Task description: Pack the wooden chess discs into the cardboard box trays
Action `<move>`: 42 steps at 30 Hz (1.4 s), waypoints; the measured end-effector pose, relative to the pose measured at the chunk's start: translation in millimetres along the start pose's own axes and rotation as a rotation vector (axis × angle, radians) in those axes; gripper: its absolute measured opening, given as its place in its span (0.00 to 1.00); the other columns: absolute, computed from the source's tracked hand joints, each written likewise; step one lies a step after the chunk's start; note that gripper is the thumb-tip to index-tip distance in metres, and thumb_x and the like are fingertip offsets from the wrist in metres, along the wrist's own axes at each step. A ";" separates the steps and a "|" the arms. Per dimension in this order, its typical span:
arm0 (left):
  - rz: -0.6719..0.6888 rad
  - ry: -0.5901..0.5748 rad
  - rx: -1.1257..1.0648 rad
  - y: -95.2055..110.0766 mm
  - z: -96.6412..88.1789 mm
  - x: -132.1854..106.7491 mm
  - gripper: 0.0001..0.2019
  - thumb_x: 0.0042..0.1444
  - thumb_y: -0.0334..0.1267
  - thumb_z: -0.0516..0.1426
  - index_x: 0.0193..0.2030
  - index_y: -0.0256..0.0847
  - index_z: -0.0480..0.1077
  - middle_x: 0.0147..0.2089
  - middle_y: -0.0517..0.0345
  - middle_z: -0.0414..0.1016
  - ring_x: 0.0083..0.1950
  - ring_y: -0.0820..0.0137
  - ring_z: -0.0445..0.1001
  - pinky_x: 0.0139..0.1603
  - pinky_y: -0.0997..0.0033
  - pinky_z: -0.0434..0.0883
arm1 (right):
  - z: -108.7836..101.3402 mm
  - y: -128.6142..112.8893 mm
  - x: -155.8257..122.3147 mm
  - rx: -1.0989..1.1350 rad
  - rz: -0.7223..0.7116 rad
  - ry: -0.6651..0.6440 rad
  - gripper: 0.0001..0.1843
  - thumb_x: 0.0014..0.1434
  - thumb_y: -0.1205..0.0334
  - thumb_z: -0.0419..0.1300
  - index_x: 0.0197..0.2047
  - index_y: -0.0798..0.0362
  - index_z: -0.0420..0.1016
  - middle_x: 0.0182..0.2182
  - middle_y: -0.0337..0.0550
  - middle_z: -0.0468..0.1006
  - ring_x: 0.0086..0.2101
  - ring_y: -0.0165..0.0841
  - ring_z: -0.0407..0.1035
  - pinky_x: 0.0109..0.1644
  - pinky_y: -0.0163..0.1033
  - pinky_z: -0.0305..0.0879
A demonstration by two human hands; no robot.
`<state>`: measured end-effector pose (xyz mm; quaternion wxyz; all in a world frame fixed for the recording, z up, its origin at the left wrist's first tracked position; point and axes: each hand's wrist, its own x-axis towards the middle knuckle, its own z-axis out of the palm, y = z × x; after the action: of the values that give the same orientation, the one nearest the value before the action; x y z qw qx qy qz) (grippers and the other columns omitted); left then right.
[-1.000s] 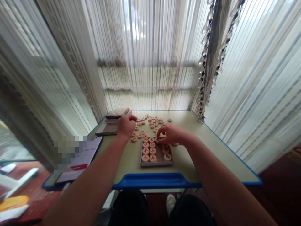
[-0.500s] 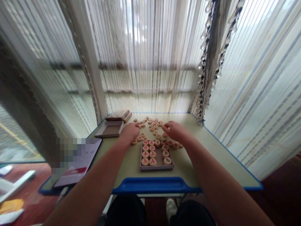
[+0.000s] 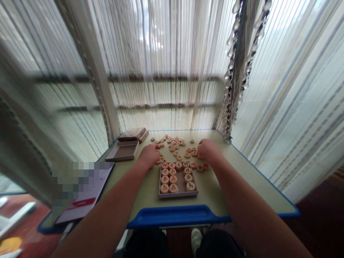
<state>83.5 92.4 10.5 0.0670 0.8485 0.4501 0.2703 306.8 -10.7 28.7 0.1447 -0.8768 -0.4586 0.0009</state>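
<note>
Just left of the scattered xiangqi pieces (image 3: 176,141), my left hand (image 3: 149,154) is low over the table, its fingers loosely bent and apart; no piece shows in its grasp. My right hand (image 3: 209,148) is at the right side of the pieces, fingers curled down beside a few of them; what they hold, if anything, is hidden. Between my forearms lies a shallow open box (image 3: 178,195) with xiangqi pieces in rows. Red-marked pieces (image 3: 173,180) fill its two left columns, and black-marked pieces (image 3: 189,178) line the right one. A gap shows between them.
A box lid (image 3: 120,159) lies at the back left, in front of a stacked brown folded item (image 3: 133,134). A tablet (image 3: 83,200) rests at the table's left edge. The table (image 3: 249,190) has a blue rim and front tray; striped curtains (image 3: 166,71) hang behind it.
My right hand has moved right, uncovering pieces beside it, and its fingers now curl downward. My left hand has come slightly nearer me. The view has shifted a little.
</note>
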 end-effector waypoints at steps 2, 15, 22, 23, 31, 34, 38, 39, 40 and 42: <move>-0.003 -0.028 -0.010 1.3 0.0 -0.7 0.16 0.41 0.26 0.50 0.35 0.38 0.75 0.36 0.50 0.78 0.37 0.66 0.75 0.34 0.73 0.69 | -1.0 4.8 1.5 -0.008 0.047 -0.013 0.17 0.52 0.67 0.50 0.42 0.58 0.75 0.41 0.58 0.76 0.41 0.41 0.70 0.40 0.39 0.62; 0.079 -0.080 -0.157 3.9 9.0 0.3 0.15 0.46 0.26 0.49 0.35 0.39 0.75 0.37 0.52 0.78 0.40 0.67 0.74 0.44 0.70 0.69 | 13.3 0.7 10.4 0.070 -0.077 -0.074 0.15 0.49 0.65 0.54 0.38 0.54 0.77 0.37 0.51 0.78 0.37 0.38 0.71 0.36 0.35 0.63; 0.036 -0.049 -0.460 -5.8 26.7 8.5 0.16 0.43 0.24 0.48 0.36 0.36 0.72 0.39 0.53 0.77 0.40 0.70 0.74 0.41 0.71 0.71 | 27.2 -7.4 8.1 0.057 -0.241 0.067 0.18 0.53 0.64 0.51 0.45 0.52 0.74 0.45 0.49 0.74 0.43 0.38 0.66 0.47 0.37 0.59; 0.038 -0.040 -0.497 -5.1 27.3 8.9 0.16 0.44 0.24 0.48 0.37 0.36 0.72 0.38 0.53 0.77 0.40 0.70 0.74 0.41 0.71 0.71 | 28.6 -9.4 9.2 0.050 -0.300 0.069 0.19 0.54 0.63 0.50 0.47 0.51 0.73 0.48 0.46 0.72 0.46 0.37 0.64 0.50 0.38 0.57; 0.054 0.015 -0.460 9.9 15.9 2.3 0.16 0.47 0.24 0.48 0.41 0.38 0.68 0.37 0.56 0.77 0.40 0.72 0.74 0.45 0.71 0.70 | 30.0 -17.7 11.1 0.007 -0.545 0.037 0.18 0.58 0.57 0.48 0.47 0.47 0.74 0.44 0.39 0.75 0.48 0.38 0.60 0.53 0.40 0.54; 0.086 -0.004 -0.419 14.8 9.8 -1.7 0.14 0.47 0.25 0.49 0.40 0.38 0.69 0.37 0.56 0.77 0.40 0.71 0.74 0.45 0.71 0.70 | 26.2 -17.6 5.4 0.037 -0.581 0.054 0.14 0.54 0.60 0.53 0.40 0.48 0.78 0.40 0.41 0.77 0.44 0.36 0.63 0.50 0.36 0.56; 0.134 0.020 -0.343 17.7 5.9 -4.5 0.13 0.48 0.26 0.48 0.37 0.39 0.71 0.37 0.57 0.77 0.40 0.70 0.74 0.45 0.69 0.70 | 24.6 -18.7 1.7 0.030 -0.551 0.021 0.14 0.52 0.64 0.53 0.38 0.49 0.78 0.38 0.42 0.77 0.42 0.34 0.65 0.47 0.34 0.57; 0.145 0.035 -0.316 18.2 5.4 -4.7 0.13 0.48 0.26 0.48 0.36 0.39 0.72 0.37 0.56 0.77 0.40 0.69 0.74 0.46 0.69 0.69 | 24.8 -18.9 1.8 0.018 -0.534 0.013 0.15 0.51 0.64 0.53 0.38 0.49 0.78 0.36 0.42 0.78 0.41 0.34 0.65 0.46 0.34 0.58; 0.156 0.050 -0.290 18.7 4.9 -4.9 0.13 0.47 0.27 0.48 0.35 0.39 0.72 0.37 0.56 0.77 0.40 0.69 0.74 0.46 0.68 0.69 | 25.0 -19.0 2.0 0.005 -0.519 0.010 0.14 0.51 0.63 0.53 0.38 0.49 0.79 0.35 0.42 0.78 0.41 0.35 0.65 0.45 0.35 0.58; 0.178 0.074 -0.256 19.7 4.0 -4.9 0.14 0.47 0.26 0.48 0.35 0.38 0.73 0.38 0.54 0.76 0.40 0.68 0.73 0.47 0.68 0.69 | 25.2 -19.1 2.3 -0.015 -0.497 0.030 0.14 0.51 0.60 0.53 0.36 0.49 0.79 0.32 0.44 0.78 0.40 0.36 0.65 0.43 0.36 0.59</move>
<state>97.8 77.5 12.2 0.1336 0.8590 0.3371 0.3615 289.4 7.8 9.7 0.1406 -0.7382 -0.6578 -0.0509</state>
